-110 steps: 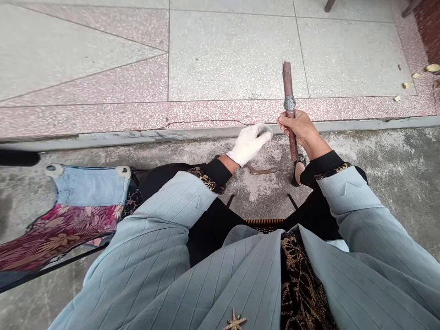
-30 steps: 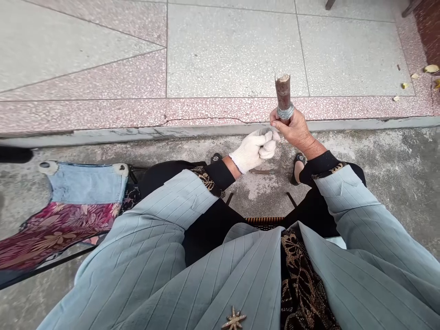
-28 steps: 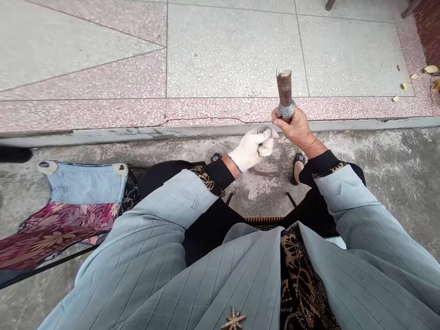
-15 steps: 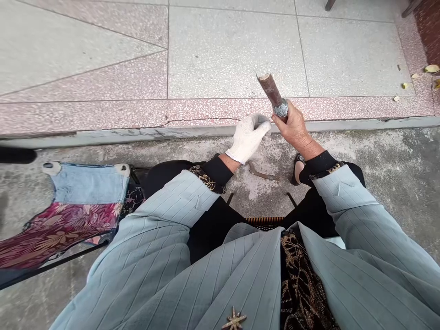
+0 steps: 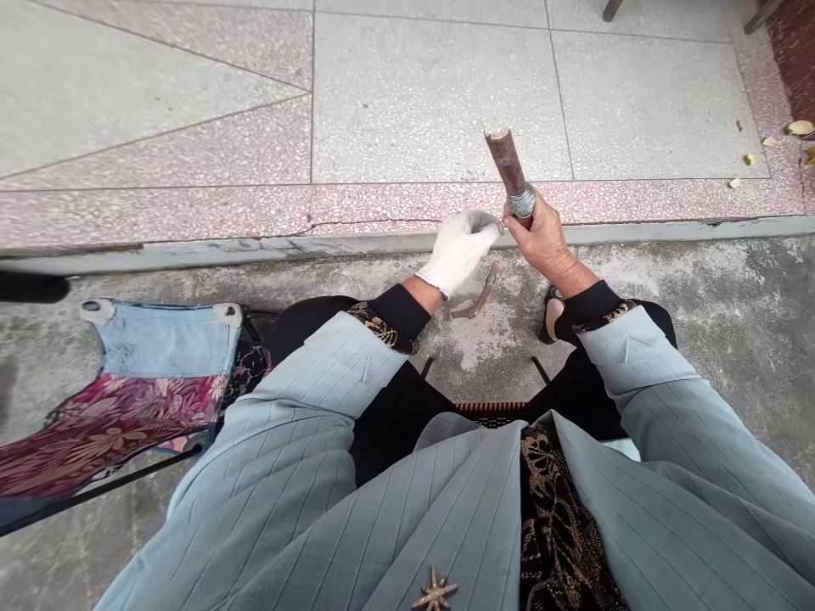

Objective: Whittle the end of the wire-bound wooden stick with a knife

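My right hand (image 5: 540, 238), bare, is wrapped round a short brown wooden stick (image 5: 506, 163) that points up and away from me. Just above the fingers, a coil of thin silvery wire (image 5: 522, 202) is wound round this stick. My left hand (image 5: 459, 246), in a white knit glove, has its thumb and fingertips pinched together close to my right thumb. What the pinch holds is too small to make out. Below and between my hands shows a thin, bent brown piece (image 5: 479, 301), like a crooked branch; whether it hangs or lies on the ground cannot be told.
A raised terrazzo step (image 5: 433, 102) lies in front, with rough concrete (image 5: 732, 314) below it. To my left stands a folding seat (image 5: 169, 339) of denim and floral cloth. Leaves (image 5: 799, 127) lie at the far right. A woven seat edge (image 5: 490, 413) shows between my legs.
The bent brown piece has turned and now slants up to the right. The stick in my right hand has tipped slightly more upright. My left hand has barely moved.
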Available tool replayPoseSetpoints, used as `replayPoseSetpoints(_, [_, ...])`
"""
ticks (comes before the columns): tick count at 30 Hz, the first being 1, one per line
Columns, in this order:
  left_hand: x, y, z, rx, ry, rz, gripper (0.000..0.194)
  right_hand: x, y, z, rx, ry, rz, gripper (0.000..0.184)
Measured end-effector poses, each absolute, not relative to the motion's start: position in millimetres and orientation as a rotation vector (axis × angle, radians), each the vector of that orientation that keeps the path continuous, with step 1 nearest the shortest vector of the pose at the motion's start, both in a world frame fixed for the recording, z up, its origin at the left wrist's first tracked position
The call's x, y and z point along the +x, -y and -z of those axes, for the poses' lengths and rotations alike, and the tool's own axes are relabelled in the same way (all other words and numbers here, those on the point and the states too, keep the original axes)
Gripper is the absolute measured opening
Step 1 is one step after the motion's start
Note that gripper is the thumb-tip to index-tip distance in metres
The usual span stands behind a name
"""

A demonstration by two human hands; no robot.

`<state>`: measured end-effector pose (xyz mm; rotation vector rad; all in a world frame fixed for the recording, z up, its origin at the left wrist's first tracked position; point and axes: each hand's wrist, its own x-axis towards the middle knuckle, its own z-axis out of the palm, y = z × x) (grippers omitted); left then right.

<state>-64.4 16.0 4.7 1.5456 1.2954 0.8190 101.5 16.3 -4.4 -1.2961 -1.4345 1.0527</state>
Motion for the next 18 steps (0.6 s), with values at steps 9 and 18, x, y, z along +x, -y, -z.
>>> replayPoseSetpoints(9, [-65.0, -13.0, -5.4, 1.376, -1.103, -0.779, 0.014, 98.7, -18.5, -11.4, -1.286, 1.139, -1.265, 0.032])
replayPoseSetpoints(18, [-62.9, -17.0, 1.2, 1.394, -1.184, -0.864, 0.010, 97.7, -19.1, -10.5, -1.288, 1.165, -1.215, 0.028])
